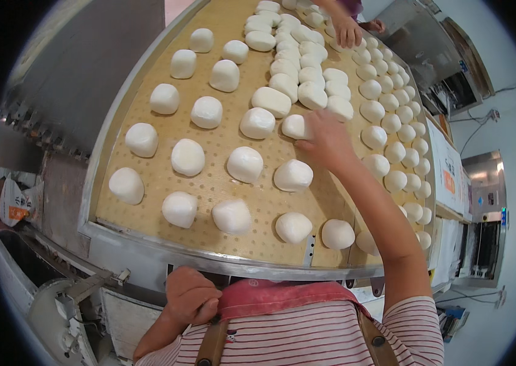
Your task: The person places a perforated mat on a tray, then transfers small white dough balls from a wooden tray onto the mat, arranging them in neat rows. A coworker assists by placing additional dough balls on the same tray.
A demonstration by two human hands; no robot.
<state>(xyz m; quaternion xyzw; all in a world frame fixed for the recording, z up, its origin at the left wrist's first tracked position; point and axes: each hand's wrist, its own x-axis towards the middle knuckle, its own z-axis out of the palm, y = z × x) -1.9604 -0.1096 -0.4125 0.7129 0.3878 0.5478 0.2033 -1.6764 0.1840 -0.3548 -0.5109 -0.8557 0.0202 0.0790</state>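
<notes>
Many smooth white dough pieces lie on a tan, metal-rimmed tray table. My right hand reaches over its middle, with the fingers around the right side of a dough piece; the fingertips are partly hidden. Just beyond it, longer dough pieces sit packed together in touching rows. Nearer to me and to the left, rounder pieces stand apart from one another. My left hand is at the near edge, beside the red apron, its fingers curled and no object visible in it.
Another person's hand touches the dough at the far side. Rows of small dough balls line the right side. A metal rim borders the table. Metal machinery stands at lower left, and printed sacks lie at right.
</notes>
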